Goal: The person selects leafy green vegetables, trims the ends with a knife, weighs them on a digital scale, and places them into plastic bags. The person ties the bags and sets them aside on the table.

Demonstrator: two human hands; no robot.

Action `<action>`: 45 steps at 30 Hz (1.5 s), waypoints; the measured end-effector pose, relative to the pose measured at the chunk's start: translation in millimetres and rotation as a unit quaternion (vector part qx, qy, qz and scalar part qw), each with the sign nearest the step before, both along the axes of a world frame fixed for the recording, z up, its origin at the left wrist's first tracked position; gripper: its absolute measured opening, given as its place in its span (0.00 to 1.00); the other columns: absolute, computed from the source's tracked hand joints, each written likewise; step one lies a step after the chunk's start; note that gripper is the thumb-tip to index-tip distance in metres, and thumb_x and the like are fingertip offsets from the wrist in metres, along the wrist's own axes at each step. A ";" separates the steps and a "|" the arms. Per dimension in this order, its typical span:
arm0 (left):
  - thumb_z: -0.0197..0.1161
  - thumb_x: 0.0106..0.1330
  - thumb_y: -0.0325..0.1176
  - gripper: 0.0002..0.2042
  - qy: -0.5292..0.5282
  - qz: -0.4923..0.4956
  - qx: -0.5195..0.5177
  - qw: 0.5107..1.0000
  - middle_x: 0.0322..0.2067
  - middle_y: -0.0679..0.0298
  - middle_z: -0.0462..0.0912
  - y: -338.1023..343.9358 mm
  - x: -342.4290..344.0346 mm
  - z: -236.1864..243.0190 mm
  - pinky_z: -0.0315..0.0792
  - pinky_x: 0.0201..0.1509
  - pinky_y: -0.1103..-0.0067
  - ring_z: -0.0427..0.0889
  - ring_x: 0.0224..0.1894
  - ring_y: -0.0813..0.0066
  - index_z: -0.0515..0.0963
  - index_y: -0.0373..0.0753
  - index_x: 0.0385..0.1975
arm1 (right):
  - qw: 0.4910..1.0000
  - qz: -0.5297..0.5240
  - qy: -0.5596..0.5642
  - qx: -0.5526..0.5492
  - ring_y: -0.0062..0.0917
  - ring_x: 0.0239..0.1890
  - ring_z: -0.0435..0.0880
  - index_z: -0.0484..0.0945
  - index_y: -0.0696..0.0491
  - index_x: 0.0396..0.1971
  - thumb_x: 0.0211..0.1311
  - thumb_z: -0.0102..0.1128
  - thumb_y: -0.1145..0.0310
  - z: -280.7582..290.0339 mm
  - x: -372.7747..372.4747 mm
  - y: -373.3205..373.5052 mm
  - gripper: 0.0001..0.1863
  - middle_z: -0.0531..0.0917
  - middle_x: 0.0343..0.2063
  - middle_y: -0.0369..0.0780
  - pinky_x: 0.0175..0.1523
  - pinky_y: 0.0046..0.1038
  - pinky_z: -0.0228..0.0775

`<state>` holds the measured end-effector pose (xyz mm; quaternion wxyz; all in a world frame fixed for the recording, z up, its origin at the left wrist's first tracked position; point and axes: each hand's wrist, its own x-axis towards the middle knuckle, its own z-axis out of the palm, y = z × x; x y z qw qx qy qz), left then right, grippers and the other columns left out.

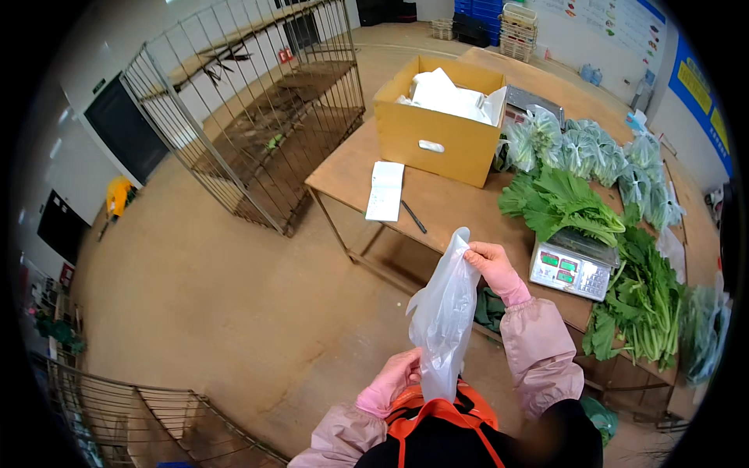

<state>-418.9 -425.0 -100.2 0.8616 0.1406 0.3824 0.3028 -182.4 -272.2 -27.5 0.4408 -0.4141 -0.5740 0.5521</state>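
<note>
Pinched in my right hand (pixel 491 269) is the top of a translucent plastic bag (pixel 443 316), which hangs in front of my orange apron (pixel 480 409). My left hand (pixel 394 374) has its fingers curled on the bag's lower part. Beyond the bag, leafy greens (pixel 558 199) lie on a digital scale (pixel 569 273) on the wooden table (pixel 328 175), with loose greens (pixel 632 320) to the right. A notepad (pixel 385 189) and pen (pixel 413 217) lie left of the scale.
An open cardboard box (pixel 433 152) with white contents and several bagged vegetables (pixel 593 152) stand on the table. Wire cage carts stand at the back left (pixel 257 140) and lower left (pixel 140 413). Plastic crates (pixel 516 31) are stacked by the back wall; a yellow object (pixel 118 195) is near a door.
</note>
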 end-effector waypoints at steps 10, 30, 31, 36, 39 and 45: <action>0.60 0.63 0.29 0.04 0.050 0.231 0.120 0.964 0.28 0.67 0.79 -10.0 -13.7 4.6 0.67 0.32 0.88 0.73 0.28 0.85 0.77 0.35 0.31 | 0.965 -0.197 -0.166 -0.050 0.23 0.39 0.78 0.77 0.61 0.44 0.61 0.56 0.66 -34.2 5.2 -37.5 0.16 0.82 0.36 0.40 0.46 0.23 0.68; 0.48 0.67 0.29 0.10 -0.172 0.141 -0.010 0.975 0.42 0.58 0.78 45.8 -33.9 -63.6 0.75 0.44 0.71 0.78 0.41 0.67 0.71 0.37 0.45 | 0.840 -0.389 0.347 -0.153 0.23 0.27 0.77 0.77 0.55 0.24 0.59 0.49 0.69 -76.6 -44.0 -160.5 0.09 0.80 0.26 0.36 0.36 0.23 0.69; 0.48 0.66 0.29 0.08 -0.155 0.178 0.008 0.972 0.39 0.58 0.79 57.9 -37.4 -60.2 0.75 0.42 0.72 0.78 0.39 0.68 0.71 0.36 0.41 | 0.821 -0.399 0.390 -0.123 0.22 0.25 0.75 0.75 0.54 0.22 0.58 0.48 0.69 -96.7 -23.4 -166.2 0.09 0.78 0.24 0.36 0.33 0.23 0.67; 0.47 0.65 0.30 0.07 -0.094 0.212 0.172 0.957 0.33 0.62 0.78 103.5 -79.3 -55.3 0.73 0.41 0.72 0.76 0.36 0.71 0.72 0.35 0.32 | 0.699 -0.516 0.482 -0.117 0.20 0.17 0.66 0.68 0.51 0.17 0.55 0.50 0.68 -139.0 76.3 -218.1 0.09 0.70 0.15 0.34 0.23 0.22 0.55; 0.49 0.65 0.29 0.05 0.094 0.260 0.244 0.929 0.27 0.68 0.73 102.9 -32.2 1.5 0.70 0.36 0.77 0.73 0.32 0.77 0.70 0.38 0.29 | 0.741 -0.592 0.269 -0.166 0.25 0.28 0.73 0.73 0.55 0.28 0.53 0.55 0.65 -166.1 83.8 -231.2 0.09 0.74 0.25 0.38 0.34 0.25 0.65; 0.53 0.65 0.28 0.04 0.227 0.206 0.373 0.876 0.23 0.74 0.65 110.6 63.0 58.3 0.59 0.27 0.87 0.64 0.26 0.87 0.68 0.42 0.28 | 0.908 -0.330 -0.247 0.076 0.40 0.64 0.57 0.57 0.53 0.63 0.44 0.69 0.53 -46.5 20.6 -187.9 0.47 0.60 0.62 0.47 0.67 0.38 0.46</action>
